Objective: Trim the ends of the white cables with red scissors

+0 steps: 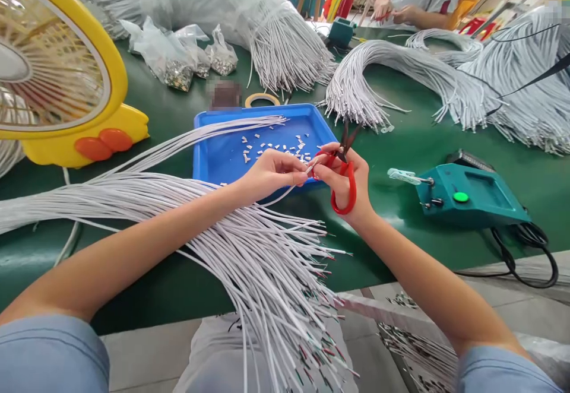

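Observation:
Over the front right edge of the blue tray (214,167), my left hand (271,176) pinches a white cable (285,194) near its end. My right hand (350,185) holds red-handled scissors (350,194), their dark blades pointing up and away. Its thumb and forefinger meet at the cable end, close against the left fingertips, so the very tip is hard to make out. Small white cut pieces (278,146) lie scattered in the tray, and several white cables (214,129) rest across its left side. A large bundle of white cables (262,262) spreads beneath my left forearm, with coloured wire ends showing.
A yellow fan (111,54) stands at left. Behind the tray are a tape roll (262,97), bags of small metal parts (178,72) and more cable bundles (360,81). A green device (476,194) with a black cord sits right. Another person (423,1) works across the table.

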{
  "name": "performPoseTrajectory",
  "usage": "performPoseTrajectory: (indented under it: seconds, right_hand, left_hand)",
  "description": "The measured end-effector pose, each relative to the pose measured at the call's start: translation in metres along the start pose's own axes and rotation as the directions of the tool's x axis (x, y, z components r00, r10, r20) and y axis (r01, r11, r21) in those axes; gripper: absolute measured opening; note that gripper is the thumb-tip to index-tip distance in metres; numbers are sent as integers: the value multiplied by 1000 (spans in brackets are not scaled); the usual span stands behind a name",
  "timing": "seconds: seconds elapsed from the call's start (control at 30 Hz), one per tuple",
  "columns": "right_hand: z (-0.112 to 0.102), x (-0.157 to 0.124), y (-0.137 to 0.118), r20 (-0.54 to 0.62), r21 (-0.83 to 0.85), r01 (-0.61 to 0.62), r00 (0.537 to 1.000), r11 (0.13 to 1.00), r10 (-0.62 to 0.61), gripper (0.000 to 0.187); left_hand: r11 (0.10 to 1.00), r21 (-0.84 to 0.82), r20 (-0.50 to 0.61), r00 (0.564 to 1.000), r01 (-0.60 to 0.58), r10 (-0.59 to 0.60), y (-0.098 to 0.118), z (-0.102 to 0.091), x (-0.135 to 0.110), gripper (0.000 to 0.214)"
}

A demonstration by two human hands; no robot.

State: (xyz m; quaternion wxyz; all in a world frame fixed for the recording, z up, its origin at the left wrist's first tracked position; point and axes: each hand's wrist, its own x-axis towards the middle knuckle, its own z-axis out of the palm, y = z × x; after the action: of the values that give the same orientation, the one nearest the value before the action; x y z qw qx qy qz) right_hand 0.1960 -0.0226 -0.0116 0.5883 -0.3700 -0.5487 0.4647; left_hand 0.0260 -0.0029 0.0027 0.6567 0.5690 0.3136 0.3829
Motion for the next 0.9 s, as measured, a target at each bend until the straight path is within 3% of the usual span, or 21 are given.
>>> performPoseTrajectory:
  seconds: [0.33,0.6,0.77,0.9]
  right_hand:
    - [-2,0,-2,-55,-70,79,995,994,-83,27]
    - [3,-3,-3,-100,-107,-21,995,994,10,29]
    - [4,-6,-3,-30,-198,110,993,974,-118,24]
    - [1,-5,0,-98,-155,97,989,983,-113,23]
  left_hand:
    - [994,93,11,998,-63,62,-1,3,-3,12]
    - [984,140,-61,991,-110,119,-3,2,-3,12]
    - [971,144,-78,976,-190,203,-2,4,-2,13]
    - [980,120,-37,985,-161,167,-3,3,-3,10]
